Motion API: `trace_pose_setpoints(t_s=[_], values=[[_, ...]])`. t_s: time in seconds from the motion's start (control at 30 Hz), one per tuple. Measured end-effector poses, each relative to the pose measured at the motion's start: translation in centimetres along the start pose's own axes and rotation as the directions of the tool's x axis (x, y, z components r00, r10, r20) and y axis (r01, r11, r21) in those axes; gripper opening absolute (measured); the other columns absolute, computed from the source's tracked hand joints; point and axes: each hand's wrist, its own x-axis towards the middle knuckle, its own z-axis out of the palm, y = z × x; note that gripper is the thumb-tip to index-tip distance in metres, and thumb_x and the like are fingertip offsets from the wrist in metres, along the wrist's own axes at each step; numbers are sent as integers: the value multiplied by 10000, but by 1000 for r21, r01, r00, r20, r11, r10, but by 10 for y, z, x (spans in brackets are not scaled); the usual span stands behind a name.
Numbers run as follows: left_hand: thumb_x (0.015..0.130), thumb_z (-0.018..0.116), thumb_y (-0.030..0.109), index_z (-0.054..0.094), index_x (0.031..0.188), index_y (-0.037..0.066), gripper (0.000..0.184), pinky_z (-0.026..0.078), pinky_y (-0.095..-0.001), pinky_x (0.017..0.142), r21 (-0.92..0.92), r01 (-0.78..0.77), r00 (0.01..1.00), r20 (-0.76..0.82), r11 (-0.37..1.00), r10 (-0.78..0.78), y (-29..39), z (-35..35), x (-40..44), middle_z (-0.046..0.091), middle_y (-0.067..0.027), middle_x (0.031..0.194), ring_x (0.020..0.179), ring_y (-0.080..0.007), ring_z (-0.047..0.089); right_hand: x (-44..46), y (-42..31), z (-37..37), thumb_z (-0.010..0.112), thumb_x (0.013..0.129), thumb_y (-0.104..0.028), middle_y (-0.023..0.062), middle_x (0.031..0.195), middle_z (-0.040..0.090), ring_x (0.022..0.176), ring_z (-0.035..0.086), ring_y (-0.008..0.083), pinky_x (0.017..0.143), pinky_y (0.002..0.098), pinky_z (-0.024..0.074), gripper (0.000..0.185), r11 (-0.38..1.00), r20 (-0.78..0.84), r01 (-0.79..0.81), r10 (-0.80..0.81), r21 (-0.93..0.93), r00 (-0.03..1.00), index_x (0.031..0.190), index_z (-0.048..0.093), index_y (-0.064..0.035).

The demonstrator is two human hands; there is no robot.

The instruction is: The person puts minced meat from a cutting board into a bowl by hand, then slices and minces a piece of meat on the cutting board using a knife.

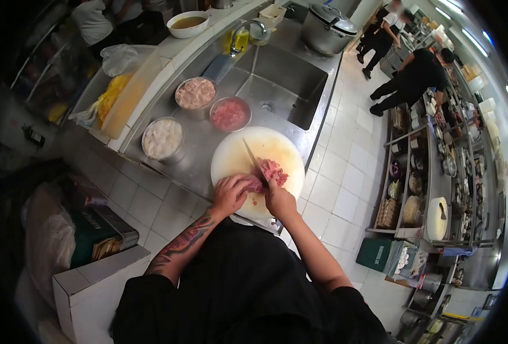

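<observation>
One piece of red meat (pixel 255 183) lies on a round white cutting board (pixel 285 143), near the middle. The left hand (pixel 231 192) bends its fingers over the meat and holds it against the board. The right hand (pixel 280 202) is closed around the handle of a knife (pixel 250 152), whose blade slants across the board, its tip pointing away from the body. The two hands are near each other, with a small gap between them. Just beyond the right hand, against the blade, sits a heap of cut meat (pixel 274 171).

The board rests on a steel counter (pixel 199 155) at its near corner. Three metal bowls stand beyond it to the left: a bowl of red meat (pixel 230 114) just beside the board, a bowl of paler meat (pixel 196 92) next to that, and a bowl of whitish pieces (pixel 163 139) nearest the counter's left edge. Behind them are a sink (pixel 291 83), a faucet (pixel 255 23) and a large lidded pot (pixel 328 34).

Across the tiled floor (pixel 337 172), a person in black (pixel 419 74) bends toward crowded shelves.
</observation>
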Motion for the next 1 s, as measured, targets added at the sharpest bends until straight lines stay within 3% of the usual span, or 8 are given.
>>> trace_pose_setpoints(t_s=[0.07,0.1,0.43,0.53,0.6,0.67,0.8,1.0], values=[[877,755,139,742,1274,150,397,491,-462,1059,-3,-9,1000,14,1000,9,-4,0,0,676,-65,1367,1232,-317,654,13,17,10,595,1041,-288,273,851,744,800,726,502,703,625,563,328,997,75,36,-31,-72,997,1281,541,-71],[877,755,139,742,1274,150,397,491,-462,1059,0,-2,1000,21,1000,2,-3,-2,-4,676,-65,1367,1232,-317,654,15,7,-6,584,1035,-228,273,827,742,781,740,488,697,622,564,223,992,95,45,-34,-118,995,1189,553,-70],[862,765,147,747,1253,149,392,498,-461,1044,18,11,1000,5,1000,-11,-6,1,-4,684,-61,1353,1230,-310,656,6,13,-21,579,1046,-303,285,894,752,834,740,494,750,616,575,387,997,168,-6,20,-80,986,1372,556,-95],[855,771,151,751,1243,148,389,505,-459,1032,14,-9,1000,-15,1000,9,-4,4,1,690,-60,1344,1210,-309,666,-8,17,7,628,1035,-316,279,878,742,851,720,513,755,617,565,283,997,38,-65,64,33,997,1189,602,-80],[853,772,153,752,1239,147,386,507,-458,1027,21,-11,999,-38,1000,12,-4,4,2,693,-59,1337,1199,-308,671,-3,36,11,630,1039,-314,283,883,740,844,716,517,742,607,567,292,998,119,-47,52,-38,992,1205,599,-76],[856,769,158,756,1233,147,377,508,-455,1023,10,-2,1000,-16,1000,2,-3,-1,1,701,-60,1326,1189,-310,675,2,34,-13,602,1026,-265,297,863,740,822,726,517,740,624,563,306,998,102,15,-21,54,995,1266,560,-78],[867,755,173,750,1238,159,372,500,-460,1005,-1,-12,999,-42,1000,12,-5,7,1,694,-48,1322,1171,-312,667,0,30,1,597,1035,-281,291,887,751,840,739,507,744,614,571,283,985,-16,-165,164,-55,986,1208,596,-57],[867,759,186,754,1241,166,374,503,-460,1000,11,-10,1000,-26,1000,10,-4,2,0,697,-46,1317,1164,-310,668,10,21,-38,557,1057,-274,281,845,746,824,743,498,730,616,579,263,994,83,-69,76,-85,994,1203,588,-57]])
